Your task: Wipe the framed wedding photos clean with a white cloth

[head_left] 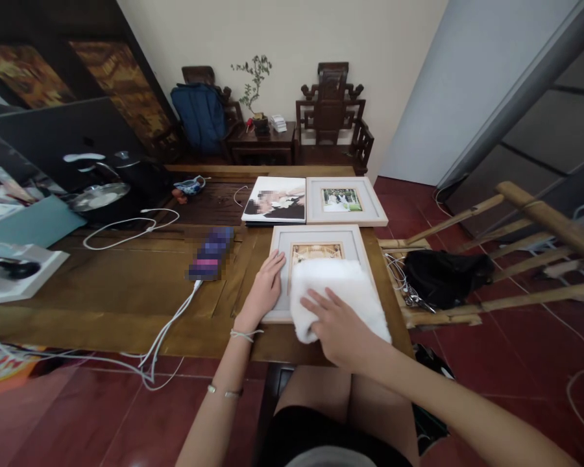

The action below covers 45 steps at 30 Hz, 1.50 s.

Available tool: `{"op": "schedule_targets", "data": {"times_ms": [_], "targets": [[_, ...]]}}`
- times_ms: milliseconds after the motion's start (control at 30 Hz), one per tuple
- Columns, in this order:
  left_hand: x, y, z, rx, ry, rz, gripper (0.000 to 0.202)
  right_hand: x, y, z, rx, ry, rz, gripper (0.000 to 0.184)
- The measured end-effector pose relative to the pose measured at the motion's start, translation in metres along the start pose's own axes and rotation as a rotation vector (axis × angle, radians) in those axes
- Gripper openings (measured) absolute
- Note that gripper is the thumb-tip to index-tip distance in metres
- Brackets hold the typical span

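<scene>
Item: picture frame (316, 235), lying flat at the near right corner of the table (126, 285). Left hand (265, 285): released, palm down on the frame's left border. Right hand (338, 327): fingers spread, pressing (not clutching) a white cloth (340, 282) that covers the frame's near right part.

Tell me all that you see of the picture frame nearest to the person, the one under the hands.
The near frame has a pale rim that looks like light wood, a wide grey-white mat and a small picture with a golden border in the middle. It lies flat on the wooden table, close to its near edge. The left hand rests flat on its left side. A white fluffy cloth, under the right hand, covers its lower right part.
</scene>
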<state>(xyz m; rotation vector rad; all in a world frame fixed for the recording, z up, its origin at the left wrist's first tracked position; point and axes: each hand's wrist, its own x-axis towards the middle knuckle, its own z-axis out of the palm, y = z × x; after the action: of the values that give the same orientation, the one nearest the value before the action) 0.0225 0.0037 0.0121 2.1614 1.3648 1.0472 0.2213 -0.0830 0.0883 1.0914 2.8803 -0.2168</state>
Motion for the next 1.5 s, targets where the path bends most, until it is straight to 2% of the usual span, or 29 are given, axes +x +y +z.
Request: {"op": "schedule_targets", "data": {"times_ms": [133,233,300,467,567,667,833,933,1033,1133,1267,1367,1500], "targets": [[-0.001,-0.002,0.004,-0.001,0.025,0.025,0.041,-0.039,0.02,-0.013,-0.069,-0.071,0.183,0.03],[0.0,-0.002,0.005,-0.003,0.049,0.013,0.041,-0.045,0.023,-0.019,-0.089,-0.09,0.212,0.031],[0.0,-0.001,0.005,-0.013,0.052,-0.004,0.04,-0.034,0.019,-0.018,-0.08,-0.061,0.156,0.03],[0.0,0.001,0.002,-0.057,0.034,-0.028,0.04,0.016,-0.005,-0.003,-0.051,0.064,-0.038,0.029],[-0.001,0.001,0.0,-0.044,0.001,-0.037,0.038,0.028,-0.012,0.002,-0.019,0.117,-0.053,0.03],[-0.001,0.001,0.0,-0.028,-0.007,-0.029,0.038,0.006,-0.003,-0.001,0.027,0.091,0.044,0.031],[-0.001,-0.002,0.001,-0.017,-0.001,0.011,0.039,-0.063,0.029,-0.012,-0.04,0.031,0.337,0.033],[-0.001,-0.003,0.002,0.001,-0.004,0.024,0.039,-0.078,0.047,-0.012,-0.105,0.058,0.396,0.034],[-0.001,-0.004,0.001,0.008,-0.002,0.039,0.04,-0.06,0.069,-0.008,-0.162,0.089,0.381,0.032],[0.0,-0.005,0.001,0.009,-0.009,0.063,0.04,-0.025,0.097,-0.008,-0.189,0.115,0.404,0.033],[0.0,-0.007,0.001,-0.003,-0.012,0.064,0.041,0.029,0.128,-0.019,-0.172,0.174,0.462,0.042],[0.001,-0.007,0.0,-0.022,-0.024,0.058,0.042,0.07,0.13,-0.023,-0.195,0.255,0.381,0.048],[0.0,-0.005,0.0,-0.015,-0.023,0.043,0.043,0.114,0.112,-0.013,-0.235,0.244,0.093,0.034]]}}
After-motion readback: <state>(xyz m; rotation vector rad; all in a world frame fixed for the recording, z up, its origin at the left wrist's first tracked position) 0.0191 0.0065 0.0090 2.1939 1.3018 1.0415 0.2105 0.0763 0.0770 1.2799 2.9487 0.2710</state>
